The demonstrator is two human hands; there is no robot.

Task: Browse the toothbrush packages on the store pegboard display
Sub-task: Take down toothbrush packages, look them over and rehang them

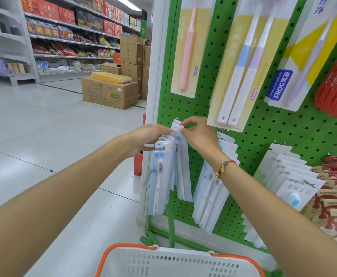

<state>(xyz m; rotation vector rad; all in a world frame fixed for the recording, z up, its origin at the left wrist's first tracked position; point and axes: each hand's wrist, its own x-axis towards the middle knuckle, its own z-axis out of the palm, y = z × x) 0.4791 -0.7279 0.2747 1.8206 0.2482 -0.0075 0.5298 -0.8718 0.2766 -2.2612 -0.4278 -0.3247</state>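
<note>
A green pegboard carries hanging toothbrush packages. At its left edge a row of pale blue toothbrush packages hangs on one hook. My right hand pinches the white top tab of one package near the back of that row. My left hand rests against the left side of the row, fingers touching the package tops. Both forearms reach in from below. A red bead bracelet sits on my right wrist.
Larger toothbrush packs hang above, more pale packs to the right, red packs at far right. A white basket with orange rim sits below me. Cardboard boxes and stocked shelves line the aisle on the left.
</note>
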